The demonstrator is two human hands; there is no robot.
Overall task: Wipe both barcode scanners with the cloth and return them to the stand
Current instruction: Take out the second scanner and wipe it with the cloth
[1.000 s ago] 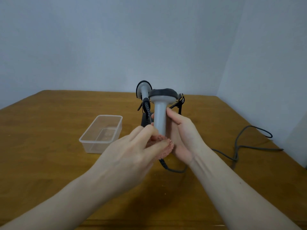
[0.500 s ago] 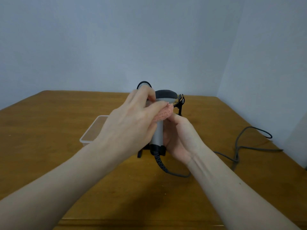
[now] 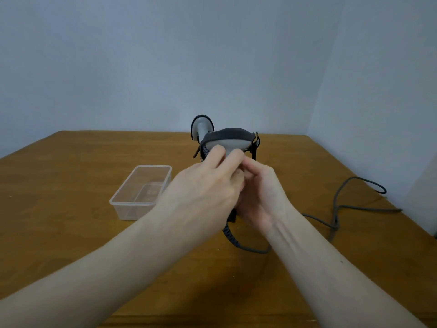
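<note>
Both hands meet on a grey barcode scanner (image 3: pixel 227 142) held upright above the wooden table (image 3: pixel 71 233) — the right hand (image 3: pixel 262 197) wraps its handle from the right, while the left hand (image 3: pixel 205 185) curls its fingers round the neck just under the dark-rimmed head. The cloth cannot be seen. Just behind the held scanner, a second scanner (image 3: pixel 201 129) sits in the black stand (image 3: pixel 254 147). Left of the held scanner rests a clear plastic tub (image 3: pixel 142 191); a grey cable (image 3: pixel 335 209) trails off to its right.
</note>
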